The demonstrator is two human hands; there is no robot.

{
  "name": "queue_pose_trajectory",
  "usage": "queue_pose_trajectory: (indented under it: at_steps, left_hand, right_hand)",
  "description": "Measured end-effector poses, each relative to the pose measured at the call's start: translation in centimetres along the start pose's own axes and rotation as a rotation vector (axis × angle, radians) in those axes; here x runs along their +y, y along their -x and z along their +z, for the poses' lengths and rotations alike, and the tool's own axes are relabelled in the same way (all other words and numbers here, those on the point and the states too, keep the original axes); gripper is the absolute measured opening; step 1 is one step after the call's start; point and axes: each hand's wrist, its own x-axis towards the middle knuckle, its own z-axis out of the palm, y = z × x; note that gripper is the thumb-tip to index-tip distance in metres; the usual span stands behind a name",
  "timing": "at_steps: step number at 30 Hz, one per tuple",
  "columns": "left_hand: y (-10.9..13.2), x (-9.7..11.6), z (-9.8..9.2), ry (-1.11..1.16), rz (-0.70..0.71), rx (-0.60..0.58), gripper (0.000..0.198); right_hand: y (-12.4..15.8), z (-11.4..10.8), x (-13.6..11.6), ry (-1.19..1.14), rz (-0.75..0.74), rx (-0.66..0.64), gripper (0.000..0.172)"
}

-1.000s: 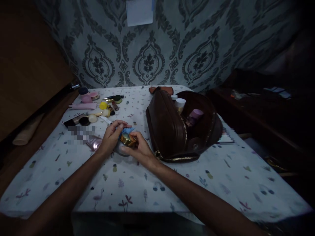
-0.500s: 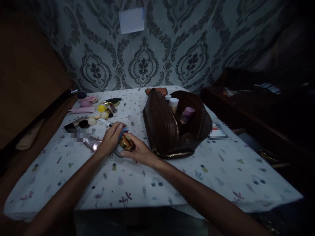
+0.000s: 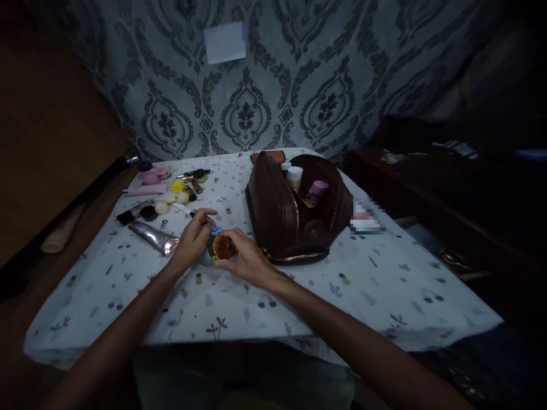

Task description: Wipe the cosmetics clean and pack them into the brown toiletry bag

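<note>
My right hand (image 3: 252, 262) grips a jar with a shiny gold-brown lid (image 3: 221, 248), thumb and fingers around the lid's edge. Pressed close to the jar's far left side is my left hand (image 3: 193, 240), its fingers bent around a crumpled light-blue cloth (image 3: 217, 230); the index finger sticks out above. Part of the jar's pale body shows below the lid, the rest hidden by the hands. A shiny pinkish squeeze tube (image 3: 154, 236) lies left of my left wrist. To the right stands an unzipped brown leather bag (image 3: 273, 208) with a white-capped jar (image 3: 294, 176) and a purple-capped container (image 3: 317, 192) inside.
Several cosmetics lie at the table's back left, among them a pink tube (image 3: 145, 189), a yellow item (image 3: 178, 186) and a brush (image 3: 128, 213). Behind the bag is an orange-brown roll (image 3: 273, 156). A dark wooden piece of furniture (image 3: 410, 193) stands at the right.
The left fingers have lifted and spread a little over the blue cloth. The gold lid has tilted to face me more, still in my right hand. The view has shifted slightly.
</note>
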Motion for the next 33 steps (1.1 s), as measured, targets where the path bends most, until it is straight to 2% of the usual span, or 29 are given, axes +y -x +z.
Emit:
queue_pose_trajectory:
  at_steps: [7,11,16,19,24,28,33]
  left_hand:
    - [1.4,0.7,1.1,-0.006,-0.009,0.158,0.025]
    - [2.4,0.3,2.1,-0.065,0.002,0.239,0.022]
    - [3.2,-0.2,2.9,-0.099,-0.015,0.278,0.026]
    - [3.2,-0.3,2.9,-0.062,-0.035,0.295,0.027]
    - [3.0,-0.1,3.0,0.006,-0.101,0.281,0.035]
    - [2.8,-0.2,3.1,0.051,-0.141,0.274,0.041]
    - [2.6,0.1,2.9,0.093,-0.122,0.283,0.050]
  right_hand:
    - [0.4,0.7,-0.1,0.004,0.042,0.136,0.034]
    - [0.1,0.7,0.3,-0.103,0.107,0.208,0.039]
    - [-0.3,1.0,0.7,-0.292,0.199,0.249,0.036]
    - [-0.5,1.6,0.9,-0.433,0.288,0.308,0.043]
    - [-0.7,2.3,0.9,-0.803,0.393,0.397,0.055]
    - [-0.3,2.4,0.8,-0.941,0.378,0.399,0.060]
    - [0.2,2.5,0.6,-1.049,0.347,0.354,0.057]
